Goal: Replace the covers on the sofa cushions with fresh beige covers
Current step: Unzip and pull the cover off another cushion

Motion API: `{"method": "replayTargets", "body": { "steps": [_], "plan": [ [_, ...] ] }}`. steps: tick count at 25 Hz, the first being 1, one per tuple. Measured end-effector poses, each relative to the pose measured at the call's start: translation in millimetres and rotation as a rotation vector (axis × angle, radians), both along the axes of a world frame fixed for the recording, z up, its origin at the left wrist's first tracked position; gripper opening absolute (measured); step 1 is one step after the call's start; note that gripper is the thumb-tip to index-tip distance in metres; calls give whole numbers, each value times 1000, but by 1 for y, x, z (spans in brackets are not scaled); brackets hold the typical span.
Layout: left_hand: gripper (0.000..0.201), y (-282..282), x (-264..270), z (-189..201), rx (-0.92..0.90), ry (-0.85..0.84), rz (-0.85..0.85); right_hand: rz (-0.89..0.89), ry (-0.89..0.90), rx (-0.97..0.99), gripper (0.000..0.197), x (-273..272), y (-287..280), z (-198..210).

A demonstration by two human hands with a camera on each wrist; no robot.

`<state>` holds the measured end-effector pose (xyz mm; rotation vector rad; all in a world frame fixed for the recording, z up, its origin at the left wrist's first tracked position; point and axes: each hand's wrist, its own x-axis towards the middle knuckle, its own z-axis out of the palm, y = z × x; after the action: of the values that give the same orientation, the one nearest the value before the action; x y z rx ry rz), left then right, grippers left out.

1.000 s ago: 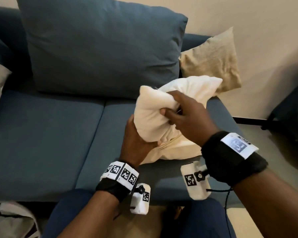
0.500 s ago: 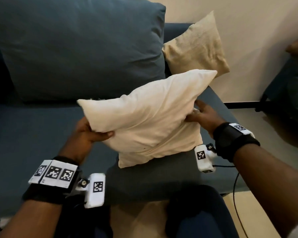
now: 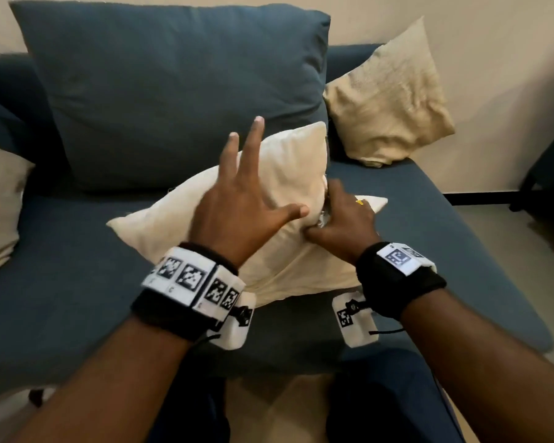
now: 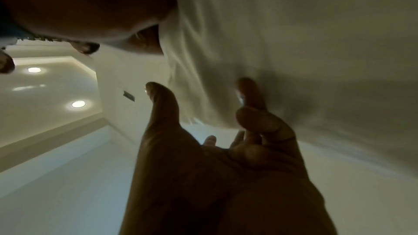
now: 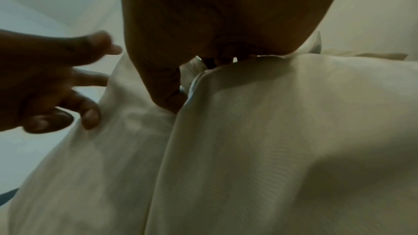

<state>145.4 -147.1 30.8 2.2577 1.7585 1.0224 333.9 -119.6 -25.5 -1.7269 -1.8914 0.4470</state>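
A cream cushion (image 3: 279, 187) lies tilted on the blue sofa seat (image 3: 77, 266), its far corner against the big blue back cushion (image 3: 173, 91). My left hand (image 3: 243, 199) hovers over its top face with the fingers spread straight, holding nothing; the left wrist view shows the left hand (image 4: 203, 140) with its fingertips at the cloth (image 4: 294, 42). My right hand (image 3: 339, 219) is at the cushion's right edge, fingers curled into the fabric. In the right wrist view the thumb (image 5: 167, 85) is tucked into a fold of the cover (image 5: 271, 131).
A beige cushion (image 3: 387, 97) leans in the sofa's back right corner by the armrest. Another pale cushion (image 3: 0, 203) sits at the left edge. The wall is close behind, and bare floor (image 3: 509, 244) lies to the right of the sofa.
The cushion was bunched, then held up between both hands; now it rests on the seat. My left hand has let go and spread open, and the right hand has shifted to the cushion's right edge.
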Motion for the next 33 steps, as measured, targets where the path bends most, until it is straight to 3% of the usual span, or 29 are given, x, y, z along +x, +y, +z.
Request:
{"method": "replayTargets", "body": {
  "steps": [2,5,7,10,14,17,26,30,31,33],
  "plan": [
    [97,13,10,-6,-167,63,108,12,-63,7,53,-2,-3,-4],
    [31,26,1,-15,-72,113,133,29,-112,-32,62,11,-6,-18],
    [19,28,-4,-19,-10,95,80,51,-163,-59,67,21,-4,-26],
    [15,30,-15,-22,-2,32,60,87,-162,-111,65,33,1,-30],
    [10,35,-34,-23,-20,-104,45,127,-107,-218,79,52,7,-42],
    [3,36,-35,-25,-23,-147,42,130,-33,-270,69,65,8,-52],
    [8,49,-38,-29,-8,-102,182,159,14,-394,71,92,14,-72],
    [19,29,-9,-23,27,20,57,158,-189,-318,96,78,14,-62],
    [23,23,3,-20,51,51,4,187,-120,-250,101,70,15,-52],
    [35,17,25,-18,91,70,-112,233,265,-121,101,52,16,-31]
  ]
}}
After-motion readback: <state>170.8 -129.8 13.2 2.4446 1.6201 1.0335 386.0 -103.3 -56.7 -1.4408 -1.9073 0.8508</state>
